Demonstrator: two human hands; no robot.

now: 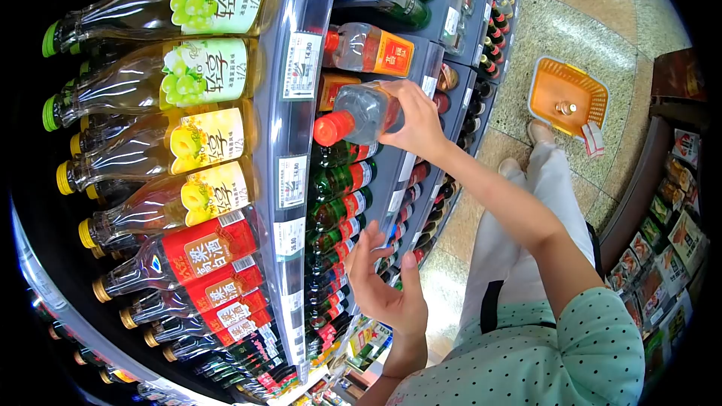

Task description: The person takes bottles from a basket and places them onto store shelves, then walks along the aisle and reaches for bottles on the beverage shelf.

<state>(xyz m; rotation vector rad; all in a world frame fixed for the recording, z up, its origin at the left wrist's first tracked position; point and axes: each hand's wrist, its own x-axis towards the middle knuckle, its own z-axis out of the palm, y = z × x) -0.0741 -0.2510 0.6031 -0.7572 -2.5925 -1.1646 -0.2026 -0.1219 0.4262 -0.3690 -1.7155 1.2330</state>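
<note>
My right hand is wrapped round the lower part of a clear glass liquor bottle with a red cap. The bottle tilts out at the shelf front, and my fingers partly cover its red label. Beside it on the shelf stands a similar red-capped bottle with an orange-red label. My left hand is held in front of the rows of green bottles, its fingers apart and nothing in it.
A shelf edge with price tags runs between my hands and rows of green-grape drink bottles, yellow-label bottles and red-label bottles. An orange basket with an item inside stands on the floor by my feet. Packaged goods fill a display opposite.
</note>
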